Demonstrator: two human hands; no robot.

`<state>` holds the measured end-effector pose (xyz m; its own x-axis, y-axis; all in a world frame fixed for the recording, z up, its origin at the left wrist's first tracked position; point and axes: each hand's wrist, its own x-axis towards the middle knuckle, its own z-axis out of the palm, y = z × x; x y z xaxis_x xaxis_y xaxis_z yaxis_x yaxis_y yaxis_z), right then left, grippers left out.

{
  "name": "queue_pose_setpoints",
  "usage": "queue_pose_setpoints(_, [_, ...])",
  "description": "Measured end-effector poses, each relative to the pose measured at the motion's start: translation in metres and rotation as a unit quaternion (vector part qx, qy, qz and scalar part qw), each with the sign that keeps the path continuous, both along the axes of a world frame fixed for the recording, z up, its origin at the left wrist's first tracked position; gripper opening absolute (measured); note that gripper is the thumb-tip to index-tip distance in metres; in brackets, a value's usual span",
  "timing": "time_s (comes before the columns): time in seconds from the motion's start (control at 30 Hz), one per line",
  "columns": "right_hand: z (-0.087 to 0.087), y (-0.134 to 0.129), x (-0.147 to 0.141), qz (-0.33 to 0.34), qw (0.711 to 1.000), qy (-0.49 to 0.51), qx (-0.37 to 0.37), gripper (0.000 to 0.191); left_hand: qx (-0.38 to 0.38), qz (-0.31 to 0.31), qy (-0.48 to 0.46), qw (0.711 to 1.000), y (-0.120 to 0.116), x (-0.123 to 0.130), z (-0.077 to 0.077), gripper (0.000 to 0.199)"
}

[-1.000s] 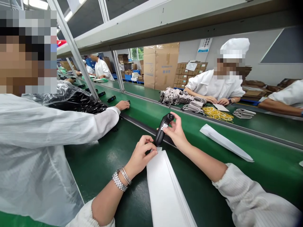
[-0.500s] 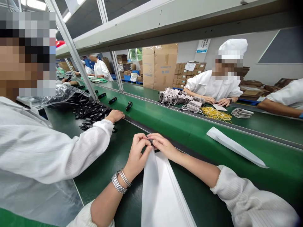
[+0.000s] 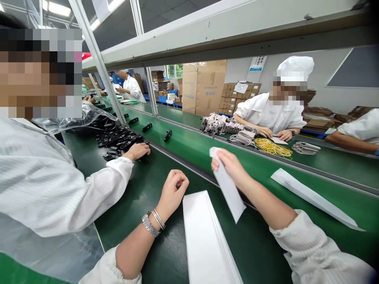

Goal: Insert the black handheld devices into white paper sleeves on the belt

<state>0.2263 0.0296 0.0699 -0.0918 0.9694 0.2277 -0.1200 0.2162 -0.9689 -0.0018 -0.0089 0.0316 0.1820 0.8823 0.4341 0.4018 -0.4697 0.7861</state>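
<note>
My right hand point(image 3: 227, 163) is wrapped round the top end of a narrow white sleeve point(image 3: 229, 193), which hangs down over the belt's near edge. My left hand point(image 3: 174, 185) is raised over the green table, its fingers curled with thumb and fingertips together and nothing visible in them. Just right of that wrist lies a stack of long white sleeves point(image 3: 201, 236). Another filled-looking white sleeve point(image 3: 314, 197) rests on the green belt point(image 3: 192, 152) to the right.
Beside me on the left, a co-worker's hand point(image 3: 137, 151) touches a pile of black devices point(image 3: 115, 138). Single black devices point(image 3: 167, 135) sit on the belt. Across it, another person works near grey cable bundles point(image 3: 219, 123) and yellow cables point(image 3: 272, 147). A metal post point(image 3: 97, 59) rises at left.
My right hand has moved right, away from my left, carrying one white sleeve off the stack. The small dark item formerly between my hands is no longer visible. The co-worker's hand shifted slightly left.
</note>
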Motion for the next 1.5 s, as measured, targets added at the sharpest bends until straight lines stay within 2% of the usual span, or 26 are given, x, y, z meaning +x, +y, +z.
queue_pose_setpoints(0.03, [0.002,0.009,0.018,-0.063,0.995,-0.071,0.017,0.030,-0.006,-0.012,0.011,1.000,-0.001,0.000,-0.001,0.015])
queue_pose_setpoints(0.07, [0.001,0.016,0.036,-0.136,0.977,-0.162,0.034,0.031,-0.011,-0.024,0.021,0.999,-0.002,0.000,-0.002,0.015])
queue_pose_setpoints(0.1, [-0.001,0.023,0.053,-0.203,0.941,-0.269,0.048,0.031,-0.016,-0.032,0.029,0.999,-0.003,0.000,-0.002,0.014])
queue_pose_setpoints(0.17, [-0.012,0.034,0.082,-0.311,0.846,-0.430,0.053,0.025,-0.024,-0.042,0.040,0.998,-0.004,0.000,-0.003,0.014])
queue_pose_setpoints(0.2, [-0.019,0.038,0.093,-0.342,0.809,-0.473,0.064,0.021,-0.028,-0.044,0.044,0.998,-0.004,0.000,-0.004,0.014])
queue_pose_setpoints(0.23, [-0.026,0.042,0.100,-0.361,0.788,-0.493,0.080,0.020,-0.031,-0.047,0.047,0.997,-0.004,0.000,-0.004,0.014])
queue_pose_setpoints(0.27, [-0.034,0.045,0.104,-0.366,0.784,-0.491,0.101,0.024,-0.033,-0.049,0.051,0.997,-0.004,0.000,-0.005,0.013])
queue_pose_setpoints(0.3, [-0.041,0.048,0.104,-0.361,0.796,-0.472,0.121,0.030,-0.035,-0.054,0.054,0.996,-0.004,0.001,-0.005,0.013])
queue_pose_setpoints(0.37, [-0.055,0.054,0.097,-0.329,0.846,-0.396,0.138,0.037,-0.039,-0.062,0.062,0.995,-0.004,0.002,-0.006,0.013])
queue_pose_setpoints(0.47, [-0.072,0.058,0.077,-0.265,0.923,-0.267,0.087,0.045,-0.043,-0.061,0.074,0.994,-0.004,0.005,-0.008,0.013])
queue_pose_setpoints(0.57, [-0.085,0.058,0.059,-0.224,0.953,-0.204,0.031,0.048,-0.053,-0.055,0.087,0.993,-0.004,0.007,-0.010,0.013])
queue_pose_setpoints(0.7, [-0.094,0.056,0.053,-0.216,0.958,-0.185,0.025,0.050,-0.067,-0.060,0.101,0.991,-0.004,0.006,-0.012,0.018])
queue_pose_setpoints(0.93, [-0.097,0.056,0.058,-0.224,0.956,-0.190,0.021,0.050,-0.065,-0.074,0.125,0.987,-0.006,0.006,-0.011,0.027])
queue_pose_setpoints(1.5, [-0.112,0.062,0.070,-0.216,0.956,-0.197,0.011,0.049,-0.063,-0.091,0.137,0.984,-0.007,0.018,-0.015,0.027])
